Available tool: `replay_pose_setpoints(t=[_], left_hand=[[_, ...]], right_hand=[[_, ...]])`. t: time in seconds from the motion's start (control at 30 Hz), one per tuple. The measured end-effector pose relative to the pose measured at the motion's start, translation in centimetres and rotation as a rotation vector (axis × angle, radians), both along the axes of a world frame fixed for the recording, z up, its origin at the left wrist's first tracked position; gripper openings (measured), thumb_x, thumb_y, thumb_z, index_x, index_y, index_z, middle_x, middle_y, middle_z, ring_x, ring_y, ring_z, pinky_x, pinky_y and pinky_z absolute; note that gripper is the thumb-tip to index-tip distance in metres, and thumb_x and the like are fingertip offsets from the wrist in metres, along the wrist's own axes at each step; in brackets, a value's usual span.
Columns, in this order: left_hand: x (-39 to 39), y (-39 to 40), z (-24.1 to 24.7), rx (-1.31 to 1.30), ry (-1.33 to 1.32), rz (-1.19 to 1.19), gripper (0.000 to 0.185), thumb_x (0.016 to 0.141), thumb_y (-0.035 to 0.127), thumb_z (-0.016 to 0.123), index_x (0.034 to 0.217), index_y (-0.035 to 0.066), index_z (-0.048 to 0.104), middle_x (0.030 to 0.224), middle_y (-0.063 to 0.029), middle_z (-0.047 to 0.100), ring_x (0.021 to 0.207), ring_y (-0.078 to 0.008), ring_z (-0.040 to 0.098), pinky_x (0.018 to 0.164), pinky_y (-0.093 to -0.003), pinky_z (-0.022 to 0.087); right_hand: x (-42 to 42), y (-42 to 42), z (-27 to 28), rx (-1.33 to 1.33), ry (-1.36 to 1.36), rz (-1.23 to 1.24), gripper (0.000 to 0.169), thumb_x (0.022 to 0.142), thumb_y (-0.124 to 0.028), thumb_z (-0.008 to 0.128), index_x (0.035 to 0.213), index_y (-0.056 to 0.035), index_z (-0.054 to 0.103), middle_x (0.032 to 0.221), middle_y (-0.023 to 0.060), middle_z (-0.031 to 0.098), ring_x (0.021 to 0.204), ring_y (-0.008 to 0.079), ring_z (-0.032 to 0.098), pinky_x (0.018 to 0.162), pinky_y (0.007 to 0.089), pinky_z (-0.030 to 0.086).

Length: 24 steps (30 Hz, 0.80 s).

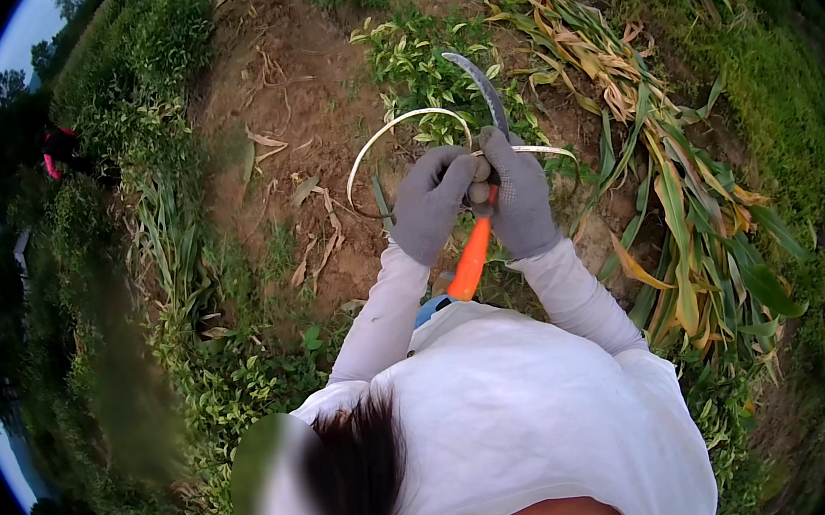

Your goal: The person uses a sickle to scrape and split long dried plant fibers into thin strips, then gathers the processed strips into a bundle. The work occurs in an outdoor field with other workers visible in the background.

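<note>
My gloved right hand point(519, 197) is closed around a sickle, and its thumb presses on a pale narrow strip. The sickle's orange handle point(472, 262) slants down towards my waist. Its curved grey blade point(483, 88) points up and away from me. Close beside it, my gloved left hand point(433, 199) pinches the same pale strip point(409, 118), the fingertips of both hands nearly meeting. The strip arcs out in a loop on the left, and a shorter end bends down past my right hand. Whether it is plastic or plant fibre I cannot tell.
Cut maize stalks point(669, 185) lie in a long heap on the right. Leafy low plants point(429, 52) grow just beyond the blade. Bare brown soil point(276, 106) with dry leaves lies left of centre. Another person point(60, 151) is among the plants at the far left.
</note>
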<state>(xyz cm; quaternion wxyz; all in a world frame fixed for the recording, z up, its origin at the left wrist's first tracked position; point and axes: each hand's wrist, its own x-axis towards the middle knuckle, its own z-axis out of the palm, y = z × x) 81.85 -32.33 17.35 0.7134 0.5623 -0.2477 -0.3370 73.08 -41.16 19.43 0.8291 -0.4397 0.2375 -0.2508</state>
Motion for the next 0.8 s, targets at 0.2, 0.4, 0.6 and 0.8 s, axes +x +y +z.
replay_pose_setpoints(t=[0.2, 0.4, 0.6, 0.8], left_hand=[[-1.1, 0.0, 0.2, -0.033, 0.041, 0.013, 0.015, 0.092, 0.014, 0.055, 0.098, 0.001, 0.057, 0.071, -0.0045, 0.059, 0.058, -0.01, 0.054, 0.054, -0.0248, 0.046], [-2.1, -0.8, 0.0, -0.316, 0.511, 0.054, 0.024, 0.096, 0.029, 0.049, 0.09, 0.006, 0.054, 0.059, 0.0008, 0.048, 0.045, -0.0088, 0.043, 0.038, -0.0213, 0.033], [-1.6, -1.3, -2.0, -0.278, 0.627, 0.09, 0.047, 0.099, 0.047, 0.038, 0.098, 0.003, 0.056, 0.057, 0.0003, 0.048, 0.043, -0.0114, 0.042, 0.038, -0.0227, 0.033], [-0.4, -1.4, -1.4, -0.278, 0.588, -0.014, 0.036, 0.098, 0.044, 0.043, 0.099, 0.009, 0.054, 0.065, -0.001, 0.052, 0.053, -0.0128, 0.049, 0.045, -0.0246, 0.038]], right_hand=[[0.0, 0.6, 0.1, -0.025, 0.024, -0.041, 0.028, 0.094, -0.032, 0.055, 0.08, -0.0082, 0.052, 0.057, -0.0002, 0.049, 0.044, 0.0076, 0.043, 0.037, 0.0236, 0.035], [0.4, 1.7, -0.1, 0.014, -0.102, -0.032, 0.023, 0.094, -0.029, 0.055, 0.086, -0.0081, 0.05, 0.057, -0.0003, 0.048, 0.043, 0.0069, 0.04, 0.037, 0.0214, 0.032], [0.2, 2.1, -0.8, -0.09, -0.045, -0.054, 0.023, 0.096, -0.028, 0.052, 0.089, -0.0059, 0.05, 0.057, 0.0001, 0.047, 0.043, 0.0074, 0.04, 0.037, 0.0215, 0.031], [0.6, 1.1, -1.4, -0.04, -0.176, -0.113, 0.024, 0.096, -0.027, 0.052, 0.09, -0.0043, 0.05, 0.057, 0.0008, 0.047, 0.043, 0.0083, 0.042, 0.037, 0.0223, 0.033]])
